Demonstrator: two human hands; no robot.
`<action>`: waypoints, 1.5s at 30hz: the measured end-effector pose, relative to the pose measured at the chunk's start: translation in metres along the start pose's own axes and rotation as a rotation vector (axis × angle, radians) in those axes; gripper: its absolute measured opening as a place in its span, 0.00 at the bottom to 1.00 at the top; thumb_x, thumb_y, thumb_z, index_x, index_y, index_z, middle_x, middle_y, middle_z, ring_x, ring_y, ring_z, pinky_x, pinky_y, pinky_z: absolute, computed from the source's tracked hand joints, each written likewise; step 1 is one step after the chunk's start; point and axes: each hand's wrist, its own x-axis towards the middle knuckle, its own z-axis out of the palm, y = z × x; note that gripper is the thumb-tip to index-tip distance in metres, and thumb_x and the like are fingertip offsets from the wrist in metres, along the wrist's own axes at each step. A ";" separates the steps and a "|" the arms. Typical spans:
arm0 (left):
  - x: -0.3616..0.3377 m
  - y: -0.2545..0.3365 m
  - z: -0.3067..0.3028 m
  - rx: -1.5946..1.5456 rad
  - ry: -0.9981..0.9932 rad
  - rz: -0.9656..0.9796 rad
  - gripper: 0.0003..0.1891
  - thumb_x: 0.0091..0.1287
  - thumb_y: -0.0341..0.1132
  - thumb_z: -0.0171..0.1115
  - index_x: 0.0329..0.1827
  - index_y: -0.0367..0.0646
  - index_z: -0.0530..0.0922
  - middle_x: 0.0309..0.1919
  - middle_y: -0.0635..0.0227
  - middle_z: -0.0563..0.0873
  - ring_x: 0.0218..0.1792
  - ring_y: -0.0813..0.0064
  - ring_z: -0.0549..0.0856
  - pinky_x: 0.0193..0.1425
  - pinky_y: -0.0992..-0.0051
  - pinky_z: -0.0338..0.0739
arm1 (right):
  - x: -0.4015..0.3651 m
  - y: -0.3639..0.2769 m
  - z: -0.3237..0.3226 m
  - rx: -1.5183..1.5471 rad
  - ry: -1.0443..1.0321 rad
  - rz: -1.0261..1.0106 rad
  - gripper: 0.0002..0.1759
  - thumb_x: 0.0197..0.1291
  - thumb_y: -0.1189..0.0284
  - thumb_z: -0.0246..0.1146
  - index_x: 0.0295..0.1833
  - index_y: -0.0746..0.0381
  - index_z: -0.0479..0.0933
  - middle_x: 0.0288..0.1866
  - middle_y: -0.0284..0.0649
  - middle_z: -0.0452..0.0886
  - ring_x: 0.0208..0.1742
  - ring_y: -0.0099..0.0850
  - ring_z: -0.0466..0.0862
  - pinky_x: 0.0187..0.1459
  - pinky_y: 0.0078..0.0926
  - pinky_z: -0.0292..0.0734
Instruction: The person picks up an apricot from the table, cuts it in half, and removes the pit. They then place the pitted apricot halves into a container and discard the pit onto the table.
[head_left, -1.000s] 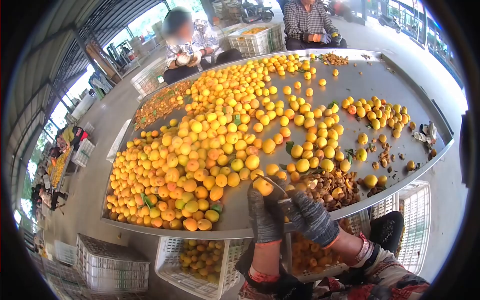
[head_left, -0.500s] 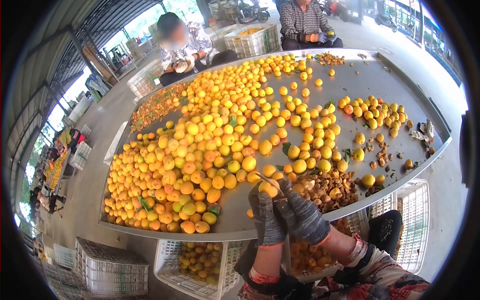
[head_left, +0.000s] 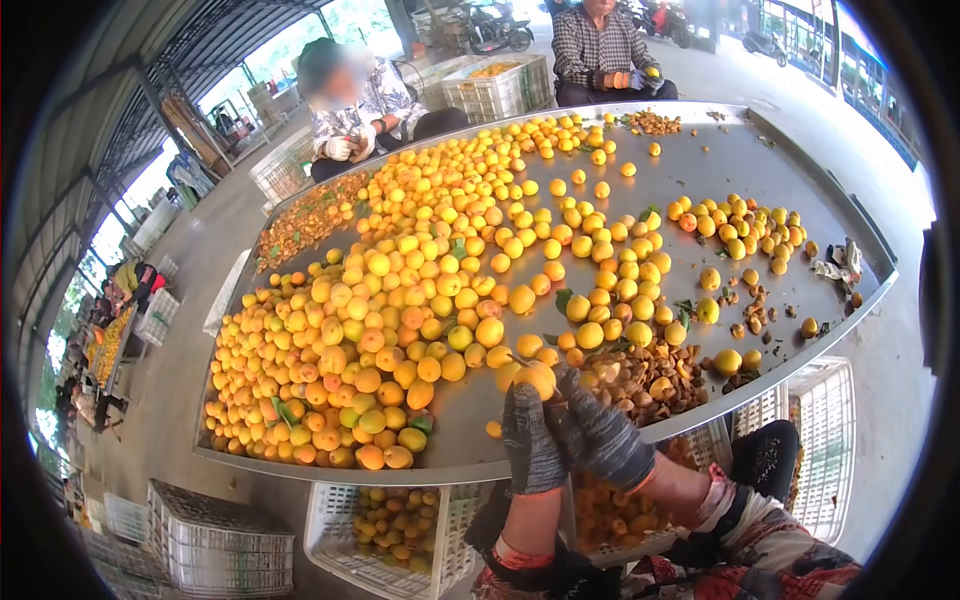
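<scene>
At the near edge of the metal table, my gloved left hand [head_left: 531,440] is closed around a yellow apricot [head_left: 537,379], holding it up at the fingertips. My right hand [head_left: 606,432], in a matching grey glove, presses in against it from the right with its fingers bent together. What the right fingers grip is hidden; a thin sliver shows just behind the fruit. Right of my hands lies a heap of brown apricot stones and scraps [head_left: 650,385]. A large pile of apricots [head_left: 350,350] spreads to the left.
The metal table [head_left: 720,170] has a raised rim. A crate of apricots [head_left: 335,545] stands below its near edge, and a white crate [head_left: 828,450] at the right. Two people [head_left: 345,110] [head_left: 605,55] sit across the table. A crumpled cloth [head_left: 840,262] lies far right.
Both hands keep their hold at the apricot, and the fingers have shifted slightly around it. The person across on the left has lowered their hands. The view has shifted a little.
</scene>
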 end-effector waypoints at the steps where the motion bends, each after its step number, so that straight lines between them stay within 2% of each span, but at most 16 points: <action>1: -0.002 0.000 0.003 -0.045 0.014 -0.062 0.23 0.63 0.47 0.58 0.52 0.38 0.71 0.42 0.65 0.78 0.40 0.74 0.78 0.42 0.77 0.76 | -0.001 0.003 0.006 -0.067 0.074 -0.106 0.24 0.57 0.70 0.57 0.59 0.66 0.63 0.31 0.54 0.78 0.28 0.49 0.78 0.27 0.40 0.73; 6: 0.000 0.009 -0.001 -0.165 -0.066 -0.288 0.24 0.62 0.50 0.57 0.51 0.39 0.71 0.39 0.65 0.78 0.36 0.74 0.78 0.39 0.76 0.76 | -0.004 -0.001 -0.011 0.037 -0.061 0.063 0.25 0.57 0.71 0.57 0.59 0.67 0.63 0.31 0.53 0.78 0.29 0.48 0.79 0.27 0.39 0.74; 9: -0.001 0.023 -0.004 0.144 -0.094 -0.248 0.22 0.67 0.47 0.51 0.54 0.36 0.70 0.42 0.60 0.80 0.41 0.75 0.79 0.41 0.78 0.78 | 0.001 0.017 -0.022 0.131 -0.149 0.019 0.22 0.57 0.71 0.58 0.56 0.67 0.67 0.34 0.53 0.78 0.28 0.47 0.80 0.27 0.38 0.74; 11: -0.004 0.032 0.009 0.325 -0.065 0.017 0.23 0.66 0.47 0.52 0.52 0.35 0.70 0.39 0.61 0.80 0.39 0.75 0.81 0.38 0.79 0.79 | 0.002 0.018 -0.025 0.210 -0.196 -0.053 0.20 0.56 0.71 0.58 0.54 0.67 0.70 0.35 0.53 0.78 0.26 0.46 0.80 0.26 0.37 0.74; 14: -0.006 0.023 0.012 0.219 0.000 0.016 0.22 0.63 0.50 0.56 0.48 0.38 0.72 0.32 0.69 0.79 0.30 0.78 0.77 0.31 0.81 0.72 | 0.003 0.002 -0.022 0.132 -0.130 -0.036 0.17 0.56 0.72 0.58 0.51 0.68 0.72 0.34 0.54 0.78 0.26 0.45 0.80 0.25 0.36 0.74; 17: -0.009 0.014 0.018 -0.082 0.038 -0.131 0.21 0.64 0.49 0.55 0.48 0.38 0.73 0.31 0.69 0.78 0.29 0.80 0.76 0.31 0.81 0.71 | -0.010 0.002 -0.010 -0.336 -0.070 -0.279 0.20 0.56 0.73 0.58 0.54 0.69 0.69 0.34 0.54 0.78 0.27 0.46 0.80 0.25 0.35 0.74; 19: -0.006 0.012 0.008 -0.057 0.032 -0.201 0.20 0.64 0.48 0.55 0.48 0.39 0.73 0.32 0.69 0.79 0.30 0.80 0.77 0.32 0.81 0.72 | -0.016 0.004 -0.006 -0.031 -0.161 0.131 0.26 0.62 0.76 0.53 0.65 0.65 0.57 0.42 0.36 0.78 0.43 0.24 0.77 0.42 0.22 0.74; 20: -0.006 0.012 0.004 -0.030 0.029 -0.278 0.20 0.64 0.47 0.55 0.47 0.39 0.74 0.32 0.70 0.79 0.30 0.80 0.77 0.33 0.81 0.73 | -0.013 0.000 -0.011 -0.030 -0.160 0.138 0.26 0.62 0.76 0.53 0.65 0.65 0.57 0.42 0.36 0.78 0.43 0.24 0.77 0.42 0.22 0.74; 22: -0.005 0.015 0.005 0.079 0.002 -0.223 0.19 0.64 0.47 0.55 0.47 0.39 0.74 0.33 0.70 0.79 0.31 0.79 0.77 0.33 0.80 0.73 | 0.000 -0.012 -0.026 0.318 -0.255 0.471 0.26 0.60 0.78 0.54 0.65 0.65 0.58 0.45 0.38 0.77 0.45 0.26 0.77 0.45 0.22 0.74; 26: -0.010 0.028 0.025 0.189 0.032 -0.050 0.19 0.66 0.46 0.53 0.49 0.39 0.73 0.36 0.69 0.80 0.34 0.78 0.78 0.36 0.80 0.75 | -0.003 0.017 -0.022 0.243 -0.259 0.220 0.27 0.58 0.80 0.56 0.64 0.65 0.59 0.41 0.37 0.77 0.42 0.25 0.78 0.44 0.21 0.74; 28: -0.009 0.017 0.014 0.166 0.032 -0.075 0.19 0.66 0.46 0.53 0.50 0.39 0.73 0.37 0.69 0.79 0.34 0.78 0.78 0.36 0.80 0.74 | 0.002 0.008 -0.021 -0.044 -0.129 -0.033 0.27 0.59 0.69 0.57 0.62 0.66 0.60 0.34 0.52 0.78 0.34 0.45 0.81 0.32 0.35 0.75; 34: -0.006 0.003 0.007 0.235 0.038 -0.072 0.18 0.65 0.43 0.55 0.52 0.39 0.72 0.36 0.71 0.79 0.33 0.80 0.77 0.36 0.81 0.73 | 0.001 -0.023 -0.031 -0.036 -0.179 0.126 0.27 0.58 0.70 0.57 0.62 0.65 0.60 0.34 0.50 0.79 0.34 0.46 0.81 0.33 0.35 0.75; 38: -0.002 0.008 0.004 0.434 -0.053 0.017 0.18 0.65 0.42 0.56 0.53 0.39 0.71 0.35 0.73 0.78 0.32 0.83 0.75 0.35 0.83 0.71 | 0.006 -0.002 -0.030 -0.064 -0.173 0.002 0.28 0.58 0.69 0.57 0.63 0.63 0.59 0.35 0.50 0.79 0.34 0.46 0.80 0.33 0.35 0.75; 41: -0.003 0.014 0.005 0.360 -0.055 -0.013 0.20 0.65 0.36 0.56 0.58 0.39 0.68 0.41 0.70 0.78 0.36 0.83 0.76 0.37 0.83 0.72 | 0.007 -0.001 -0.027 0.324 -0.192 0.042 0.28 0.57 0.70 0.56 0.63 0.63 0.59 0.36 0.51 0.79 0.34 0.47 0.80 0.33 0.37 0.75; 43: -0.005 0.004 0.004 0.314 -0.013 -0.028 0.19 0.65 0.38 0.56 0.56 0.40 0.69 0.38 0.72 0.77 0.34 0.84 0.75 0.36 0.83 0.71 | 0.007 -0.018 -0.029 -0.070 -0.223 0.159 0.30 0.57 0.71 0.57 0.64 0.64 0.57 0.37 0.50 0.79 0.35 0.45 0.80 0.34 0.36 0.75; 45: -0.005 0.000 0.006 0.262 0.029 -0.041 0.18 0.64 0.40 0.57 0.54 0.41 0.71 0.35 0.74 0.77 0.32 0.84 0.74 0.34 0.84 0.70 | 0.001 -0.013 -0.026 -0.062 -0.235 0.206 0.35 0.52 0.73 0.62 0.66 0.63 0.56 0.39 0.46 0.78 0.38 0.37 0.79 0.38 0.30 0.75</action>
